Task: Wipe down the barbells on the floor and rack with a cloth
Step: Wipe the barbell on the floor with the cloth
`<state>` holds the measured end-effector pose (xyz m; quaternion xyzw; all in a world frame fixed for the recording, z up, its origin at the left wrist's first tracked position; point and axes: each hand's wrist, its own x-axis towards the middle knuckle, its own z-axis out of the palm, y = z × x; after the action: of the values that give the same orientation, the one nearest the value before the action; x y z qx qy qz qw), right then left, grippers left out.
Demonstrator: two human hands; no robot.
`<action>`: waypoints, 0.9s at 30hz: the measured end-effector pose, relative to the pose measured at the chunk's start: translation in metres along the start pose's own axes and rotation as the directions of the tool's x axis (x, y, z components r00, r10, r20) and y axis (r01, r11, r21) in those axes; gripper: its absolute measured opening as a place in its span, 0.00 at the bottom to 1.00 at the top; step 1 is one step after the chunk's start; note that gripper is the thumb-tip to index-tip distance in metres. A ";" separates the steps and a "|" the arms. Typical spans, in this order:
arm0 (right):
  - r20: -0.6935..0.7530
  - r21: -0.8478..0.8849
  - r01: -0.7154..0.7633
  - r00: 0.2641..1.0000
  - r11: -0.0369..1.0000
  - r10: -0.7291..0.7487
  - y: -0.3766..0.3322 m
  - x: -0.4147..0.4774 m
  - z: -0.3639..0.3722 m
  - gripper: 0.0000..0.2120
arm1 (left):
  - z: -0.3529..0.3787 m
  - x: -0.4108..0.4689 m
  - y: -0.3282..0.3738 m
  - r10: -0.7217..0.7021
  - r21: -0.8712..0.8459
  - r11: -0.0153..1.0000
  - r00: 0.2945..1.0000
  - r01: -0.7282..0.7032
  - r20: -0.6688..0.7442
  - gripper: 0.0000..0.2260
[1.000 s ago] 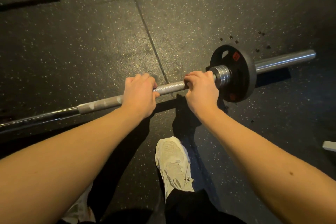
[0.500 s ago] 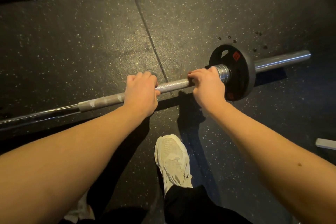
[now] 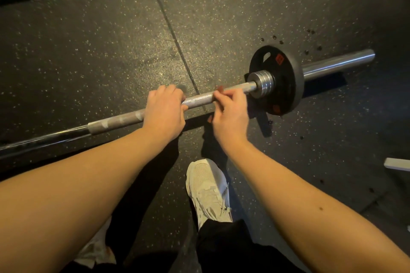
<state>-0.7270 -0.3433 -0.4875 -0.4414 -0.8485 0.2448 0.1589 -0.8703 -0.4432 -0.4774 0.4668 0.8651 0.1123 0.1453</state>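
Metal barbell (image 3: 199,98) on rubber floor (image 3: 111,40).
Bar shaft: matt grey metal, rough knurling by the grip, smooth & shiny further left. The sleeve (image 3: 337,63) + collar (image 3: 261,83): polished, glossy chrome. The plate (image 3: 288,86): black, matt. Floor: dark matt rubber, speckled, grainy. The shoe (image 3: 206,186): white mesh fabric.

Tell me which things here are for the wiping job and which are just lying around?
For the job: barbell; left hand gripping it; right hand, fingers curled over it. No cloth shows.
Just there: plate on the barbell; shoe; pale thing at the right edge.
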 end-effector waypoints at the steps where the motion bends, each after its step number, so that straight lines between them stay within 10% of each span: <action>1: 0.032 0.021 0.037 0.999 0.999 -0.037 -0.005 -0.005 0.003 0.14 | 0.000 0.000 -0.001 0.002 0.001 1.000 1.000 -0.002 0.000 0.10; 9: -0.075 0.207 -0.228 0.966 0.951 0.248 0.015 0.003 -0.009 0.12 | -0.001 0.001 0.001 -0.013 0.022 1.000 1.000 0.013 0.018 0.11; 15: 0.045 0.127 0.005 0.999 0.992 -0.011 -0.002 -0.009 -0.003 0.12 | 0.001 0.001 0.000 -0.026 -0.011 1.000 1.000 0.026 0.004 0.11; 20: -0.071 0.274 -0.237 0.961 0.932 0.266 0.017 0.006 -0.022 0.12 | 0.002 -0.002 -0.001 -0.032 -0.029 0.999 0.999 0.032 -0.002 0.10; 27: 0.033 0.152 0.016 0.999 0.988 -0.021 -0.001 -0.011 0.003 0.12 | 0.002 -0.001 0.001 -0.051 -0.023 0.998 0.999 0.051 -0.006 0.10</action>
<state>-0.7230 -0.3537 -0.4894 -0.4158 -0.8342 0.3146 0.1796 -0.8681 -0.4434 -0.4784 0.4425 0.8759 0.1198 0.1505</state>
